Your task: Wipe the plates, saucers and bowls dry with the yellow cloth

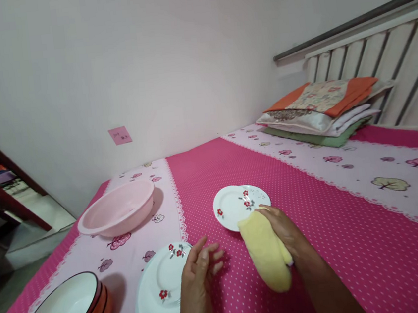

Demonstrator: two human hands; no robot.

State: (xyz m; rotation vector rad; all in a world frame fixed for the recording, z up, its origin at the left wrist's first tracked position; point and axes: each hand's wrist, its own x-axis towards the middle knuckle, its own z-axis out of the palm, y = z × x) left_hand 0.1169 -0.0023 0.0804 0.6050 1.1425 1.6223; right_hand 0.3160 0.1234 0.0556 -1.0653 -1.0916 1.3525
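Note:
My right hand (282, 228) is closed around a folded yellow cloth (265, 250), which hangs down from the fingers. Just beyond it, white plates with red flowers (232, 205) lie overlapping on the pink bedspread; the cloth covers part of their near edge. My left hand (200, 282) is held with its fingers apart and nothing in it. It hides the right side of a larger set of white flowered plates (157, 301), with a smaller plate on top. Whether the left hand touches those plates I cannot tell.
Orange bowls with white insides (61, 311) stand stacked at the lower left. Behind them sits a pink plastic basin (119, 210). Folded bedding (319, 110) is piled by the headboard (374, 64) at the right. A pink note (120, 135) is on the wall.

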